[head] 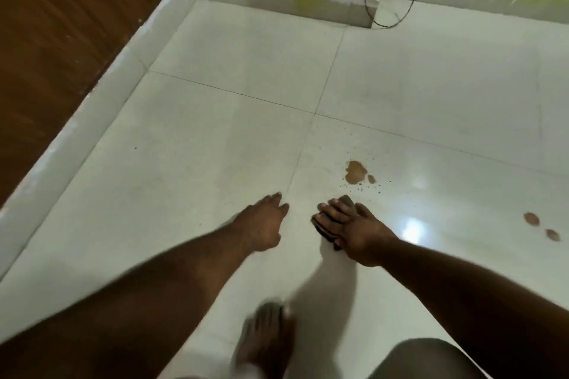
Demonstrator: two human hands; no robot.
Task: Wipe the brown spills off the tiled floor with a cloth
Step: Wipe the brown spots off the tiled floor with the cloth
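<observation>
Brown spill (355,172) lies just beyond right hand (354,232), whose grip presses flat on cloth (346,201); left hand (261,224) splayed on glossy floor (215,132).

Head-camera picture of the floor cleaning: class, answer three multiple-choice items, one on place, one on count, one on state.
1. Where is the biggest brown spill relative to the cloth?
A. beyond it
B. under it
C. beside the foot

2. How many brown spots lie apart at far right?
A. none
B. two
C. five

3. What is the left hand doing?
A. holding the cloth
B. resting empty on the floor
C. holding a bucket

Answers: 1 A, it lies just past the cloth's far edge. 2 B, spots and. 3 B, only the right hand presses the cloth.
</observation>
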